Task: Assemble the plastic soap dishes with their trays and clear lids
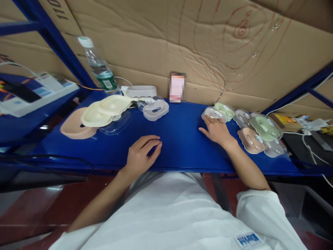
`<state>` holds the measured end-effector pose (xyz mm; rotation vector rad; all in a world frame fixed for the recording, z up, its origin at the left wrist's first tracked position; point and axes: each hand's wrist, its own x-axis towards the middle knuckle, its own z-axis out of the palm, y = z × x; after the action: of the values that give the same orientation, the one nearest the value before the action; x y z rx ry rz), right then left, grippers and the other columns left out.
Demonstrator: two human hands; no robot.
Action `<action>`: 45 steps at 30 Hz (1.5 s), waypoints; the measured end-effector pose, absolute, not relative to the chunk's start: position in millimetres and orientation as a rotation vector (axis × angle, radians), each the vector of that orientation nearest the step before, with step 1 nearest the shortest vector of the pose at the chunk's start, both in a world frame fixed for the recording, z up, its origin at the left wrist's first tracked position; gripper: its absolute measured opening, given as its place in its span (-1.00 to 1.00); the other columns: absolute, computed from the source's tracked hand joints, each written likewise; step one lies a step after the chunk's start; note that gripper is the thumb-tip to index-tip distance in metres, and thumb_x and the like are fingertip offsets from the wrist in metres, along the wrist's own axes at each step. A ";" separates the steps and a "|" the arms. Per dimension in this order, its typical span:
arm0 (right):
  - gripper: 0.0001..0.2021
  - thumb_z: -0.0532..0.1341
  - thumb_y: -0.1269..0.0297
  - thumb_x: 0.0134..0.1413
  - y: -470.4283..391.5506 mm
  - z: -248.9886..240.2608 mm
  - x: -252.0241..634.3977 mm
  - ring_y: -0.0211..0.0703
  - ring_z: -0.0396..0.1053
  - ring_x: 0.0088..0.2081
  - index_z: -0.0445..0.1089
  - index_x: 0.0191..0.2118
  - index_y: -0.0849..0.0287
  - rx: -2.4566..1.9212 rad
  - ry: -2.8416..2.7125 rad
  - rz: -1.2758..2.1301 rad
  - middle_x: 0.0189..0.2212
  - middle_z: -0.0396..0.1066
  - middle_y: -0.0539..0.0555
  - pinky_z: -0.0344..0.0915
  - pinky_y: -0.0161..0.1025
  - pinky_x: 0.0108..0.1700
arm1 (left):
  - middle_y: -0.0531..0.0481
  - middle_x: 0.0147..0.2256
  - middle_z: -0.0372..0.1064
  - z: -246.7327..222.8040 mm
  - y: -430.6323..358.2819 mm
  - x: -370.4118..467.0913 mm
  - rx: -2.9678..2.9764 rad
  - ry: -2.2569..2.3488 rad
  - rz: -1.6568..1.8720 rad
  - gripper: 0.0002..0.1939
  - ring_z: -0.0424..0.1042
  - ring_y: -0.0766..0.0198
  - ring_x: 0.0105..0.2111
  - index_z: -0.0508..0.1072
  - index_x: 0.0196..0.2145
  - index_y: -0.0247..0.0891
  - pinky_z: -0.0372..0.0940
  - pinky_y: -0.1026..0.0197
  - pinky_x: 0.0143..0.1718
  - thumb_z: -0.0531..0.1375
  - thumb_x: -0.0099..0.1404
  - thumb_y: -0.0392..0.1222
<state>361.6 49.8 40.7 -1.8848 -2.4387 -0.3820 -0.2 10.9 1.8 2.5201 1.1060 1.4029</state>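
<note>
A: Left hand [142, 154]?
B: Curled loose on blue counter [179, 146], grip empty.
A: Right hand [217, 131]?
B: Fingers flat on clear-lidded soap case [213, 114], not clenched, beside green case [225, 110].

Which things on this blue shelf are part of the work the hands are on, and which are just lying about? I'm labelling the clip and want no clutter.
In hand:
right hand touching a clear-packed pink case
left hand resting on the blue shelf
packed cases at right
loose shells at left

Lying about:
water bottle
phone
power strip
</note>
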 end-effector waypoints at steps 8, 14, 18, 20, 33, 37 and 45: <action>-0.40 0.11 0.00 0.52 41.1 36.0 345.1 0.33 0.37 0.35 0.26 0.48 0.22 -1.668 -2.643 -0.249 0.47 0.21 0.38 0.33 0.29 0.32 | -0.46 0.53 -0.03 9.3 65.3 -2.7 2.743 1.423 0.454 -0.11 0.06 -0.37 0.50 0.07 0.55 -0.30 0.15 -0.40 0.39 0.22 0.49 0.21; -0.48 0.07 0.08 0.56 36.8 36.1 329.2 0.25 0.39 0.34 0.32 0.45 0.17 -1.557 -2.737 -0.100 0.46 0.26 0.30 0.34 0.22 0.33 | -0.47 0.51 0.00 16.0 82.5 4.8 2.695 1.551 0.309 -0.11 0.19 -0.36 0.44 -0.04 0.57 -0.33 0.22 -0.35 0.34 0.13 0.55 0.23; -0.47 0.07 0.08 0.56 39.0 35.1 327.7 0.28 0.34 0.38 0.30 0.46 0.18 -1.508 -2.671 -0.095 0.46 0.25 0.29 0.32 0.23 0.34 | -0.46 0.35 0.29 19.6 70.1 6.2 2.756 1.558 0.399 -0.33 0.46 -0.29 0.22 0.24 0.44 -0.38 0.37 -0.23 0.21 0.16 0.56 0.07; -0.45 0.08 0.07 0.56 38.2 35.8 324.8 0.27 0.30 0.41 0.25 0.49 0.15 -1.420 -2.623 -0.119 0.49 0.20 0.28 0.30 0.23 0.37 | -0.36 0.26 0.41 18.2 59.2 3.6 2.791 1.491 0.509 -0.49 0.53 -0.20 0.13 0.38 0.34 -0.32 0.41 -0.15 0.15 0.16 0.58 -0.01; -0.50 0.12 0.02 0.55 37.0 21.5 310.8 0.16 0.27 0.42 0.35 0.42 0.13 -0.898 -2.700 0.007 0.42 0.32 0.26 0.27 0.19 0.40 | -0.06 -0.03 0.62 16.0 28.8 0.5 2.706 0.867 0.838 -0.77 0.61 0.16 -0.05 0.59 0.01 -0.19 0.45 0.12 -0.01 0.18 0.60 -0.08; -0.54 0.13 0.06 0.56 37.6 20.2 309.8 0.14 0.34 0.36 0.39 0.38 0.14 -0.869 -2.665 -0.007 0.36 0.39 0.27 0.32 0.15 0.35 | -0.13 0.04 0.58 19.6 28.5 -1.3 2.752 0.957 0.854 -0.70 0.57 0.07 0.02 0.58 0.09 -0.18 0.41 0.00 0.11 0.21 0.57 0.01; -0.69 0.15 0.24 0.54 48.3 21.2 320.8 0.05 0.48 0.03 0.52 0.22 0.05 -0.849 -2.579 -0.169 -0.04 0.57 0.19 0.39 0.05 0.11 | -0.24 0.29 0.42 15.3 30.6 -4.5 2.818 1.063 0.752 -0.56 0.42 -0.15 0.24 0.52 0.23 -0.16 0.34 -0.18 0.23 0.30 0.49 0.02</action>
<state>320.8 48.3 21.2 -0.8495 -2.5792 -0.1695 -4.5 30.6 15.3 2.8184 1.0627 0.7522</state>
